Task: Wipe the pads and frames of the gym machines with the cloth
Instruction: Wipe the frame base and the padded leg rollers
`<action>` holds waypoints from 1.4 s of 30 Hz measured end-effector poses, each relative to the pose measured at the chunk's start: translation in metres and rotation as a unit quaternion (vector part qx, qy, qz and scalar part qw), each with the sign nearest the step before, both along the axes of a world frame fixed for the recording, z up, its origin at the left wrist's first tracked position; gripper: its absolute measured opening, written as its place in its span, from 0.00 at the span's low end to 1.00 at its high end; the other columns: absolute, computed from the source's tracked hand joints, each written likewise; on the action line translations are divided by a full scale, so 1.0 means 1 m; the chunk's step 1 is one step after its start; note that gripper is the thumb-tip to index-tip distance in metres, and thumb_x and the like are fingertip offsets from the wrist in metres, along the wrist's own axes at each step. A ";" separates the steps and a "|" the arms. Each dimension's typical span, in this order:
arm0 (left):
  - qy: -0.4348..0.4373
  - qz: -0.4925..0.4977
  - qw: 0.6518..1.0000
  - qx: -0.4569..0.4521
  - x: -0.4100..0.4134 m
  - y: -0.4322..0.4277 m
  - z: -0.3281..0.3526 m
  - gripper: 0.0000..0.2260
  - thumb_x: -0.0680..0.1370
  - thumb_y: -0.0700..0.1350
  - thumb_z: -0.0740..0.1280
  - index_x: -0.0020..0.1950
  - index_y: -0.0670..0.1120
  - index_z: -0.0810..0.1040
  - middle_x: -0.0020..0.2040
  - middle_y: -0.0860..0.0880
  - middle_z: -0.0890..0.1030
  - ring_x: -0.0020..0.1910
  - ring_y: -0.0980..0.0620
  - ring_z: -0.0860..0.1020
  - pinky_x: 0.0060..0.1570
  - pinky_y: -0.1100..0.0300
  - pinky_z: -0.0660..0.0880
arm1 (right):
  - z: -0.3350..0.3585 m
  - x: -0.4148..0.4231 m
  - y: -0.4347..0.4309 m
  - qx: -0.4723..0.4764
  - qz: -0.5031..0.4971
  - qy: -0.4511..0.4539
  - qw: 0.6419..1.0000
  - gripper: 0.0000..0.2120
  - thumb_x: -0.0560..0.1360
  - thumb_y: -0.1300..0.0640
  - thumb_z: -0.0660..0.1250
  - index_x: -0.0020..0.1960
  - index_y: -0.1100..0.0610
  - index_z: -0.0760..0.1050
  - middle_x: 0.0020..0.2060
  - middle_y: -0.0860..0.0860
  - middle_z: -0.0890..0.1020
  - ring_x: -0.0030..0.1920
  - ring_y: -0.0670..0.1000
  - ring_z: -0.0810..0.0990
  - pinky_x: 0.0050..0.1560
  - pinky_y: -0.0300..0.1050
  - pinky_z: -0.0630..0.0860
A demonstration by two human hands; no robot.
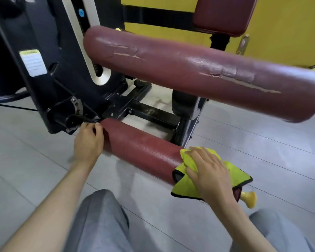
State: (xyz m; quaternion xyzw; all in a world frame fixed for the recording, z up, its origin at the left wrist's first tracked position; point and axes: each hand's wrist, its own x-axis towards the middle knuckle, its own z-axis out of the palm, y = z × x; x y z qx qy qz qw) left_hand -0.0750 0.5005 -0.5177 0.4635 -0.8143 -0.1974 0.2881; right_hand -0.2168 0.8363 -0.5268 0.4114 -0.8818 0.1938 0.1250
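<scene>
Bright even light w/ soft shadows; edges bent (wide-angle), blurry.

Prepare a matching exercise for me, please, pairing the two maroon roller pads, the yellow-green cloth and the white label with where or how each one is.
Things
1. long upper maroon vinyl roller pad
2. short lower maroon vinyl roller pad
3. yellow-green microfibre cloth with black hem
4. white rectangular label

Places or states
A. stuck on the black machine frame
B. cracked along its surface
C. pressed under the right hand
D. held at its end by the left hand

Pairs: 1-B, 2-D, 3-C, 4-A
</scene>
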 end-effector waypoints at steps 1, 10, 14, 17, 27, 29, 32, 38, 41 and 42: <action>-0.002 0.003 1.000 -0.003 0.000 0.001 0.000 0.18 0.86 0.49 0.55 0.54 0.39 0.80 0.60 0.41 0.78 0.53 0.38 0.77 0.51 0.50 0.67 | -0.001 0.000 0.018 -0.005 -0.008 0.006 1.000 0.18 0.74 0.46 0.68 0.63 0.47 0.78 0.63 0.44 0.80 0.67 0.55 0.77 0.63 0.54 0.76; 0.023 0.016 0.999 0.022 -0.004 0.009 -0.006 0.18 0.84 0.50 0.57 0.63 0.42 0.81 0.67 0.43 0.75 0.60 0.40 0.77 0.61 0.47 0.70 | -0.010 0.002 0.048 -0.040 -0.105 -0.011 0.994 0.16 0.76 0.49 0.64 0.60 0.53 0.80 0.60 0.50 0.82 0.67 0.61 0.77 0.68 0.60 0.72; 0.020 0.007 1.000 0.022 -0.003 0.013 -0.009 0.20 0.85 0.49 0.56 0.70 0.40 0.77 0.70 0.43 0.71 0.63 0.41 0.75 0.61 0.51 0.68 | 0.008 -0.001 -0.008 0.020 -0.074 -0.028 0.997 0.16 0.77 0.44 0.61 0.57 0.52 0.78 0.48 0.50 0.82 0.50 0.60 0.81 0.50 0.54 0.76; 0.025 -0.010 0.999 0.024 0.001 0.014 -0.009 0.20 0.85 0.49 0.56 0.72 0.41 0.75 0.69 0.43 0.72 0.63 0.43 0.75 0.59 0.56 0.66 | 0.020 -0.020 -0.050 0.108 -0.076 -0.151 0.980 0.17 0.82 0.40 0.57 0.57 0.52 0.74 0.50 0.53 0.83 0.51 0.63 0.80 0.47 0.54 0.74; -0.011 -0.025 0.999 0.022 0.005 0.003 -0.006 0.20 0.85 0.51 0.55 0.68 0.41 0.77 0.65 0.41 0.76 0.59 0.41 0.77 0.56 0.49 0.70 | 0.007 -0.089 -0.082 0.211 -0.076 -0.398 0.889 0.47 0.66 0.25 0.45 0.70 0.54 0.75 0.70 0.61 0.75 0.67 0.62 0.75 0.65 0.53 0.68; 0.006 -0.022 0.999 0.034 0.007 0.000 -0.008 0.18 0.85 0.51 0.55 0.62 0.41 0.77 0.60 0.42 0.77 0.54 0.44 0.77 0.52 0.53 0.67 | 0.007 -0.077 -0.078 0.176 -0.087 -0.358 0.913 0.38 0.74 0.29 0.47 0.66 0.55 0.77 0.66 0.61 0.78 0.64 0.63 0.76 0.64 0.55 0.71; 0.057 -0.010 0.997 0.054 0.011 -0.003 -0.007 0.10 0.85 0.47 0.56 0.53 0.43 0.74 0.53 0.45 0.78 0.51 0.46 0.75 0.50 0.54 0.66 | 0.010 -0.050 -0.070 0.121 -0.104 -0.262 0.952 0.24 0.81 0.37 0.53 0.61 0.53 0.77 0.60 0.60 0.82 0.60 0.64 0.78 0.60 0.55 0.74; 0.067 -0.055 0.994 0.062 0.007 -0.018 0.006 0.12 0.85 0.47 0.58 0.62 0.42 0.76 0.57 0.48 0.79 0.56 0.49 0.75 0.55 0.55 0.67 | -0.009 0.018 -0.057 -0.003 -0.136 -0.009 0.991 0.18 0.79 0.42 0.60 0.58 0.51 0.80 0.50 0.51 0.84 0.52 0.60 0.82 0.52 0.56 0.75; -0.009 -0.065 0.996 0.065 0.006 -0.022 0.005 0.16 0.86 0.52 0.56 0.61 0.45 0.77 0.56 0.50 0.77 0.53 0.51 0.72 0.54 0.53 0.66 | -0.025 0.035 -0.052 -0.033 -0.124 0.051 0.990 0.21 0.78 0.45 0.64 0.66 0.52 0.79 0.61 0.51 0.82 0.65 0.61 0.78 0.65 0.60 0.70; -0.018 -0.058 0.996 0.062 0.006 -0.022 0.004 0.16 0.86 0.53 0.55 0.59 0.45 0.78 0.54 0.50 0.77 0.52 0.50 0.73 0.53 0.52 0.66 | -0.026 0.036 -0.052 -0.036 -0.120 0.059 0.990 0.21 0.77 0.45 0.64 0.67 0.51 0.79 0.63 0.51 0.82 0.67 0.62 0.77 0.67 0.61 0.69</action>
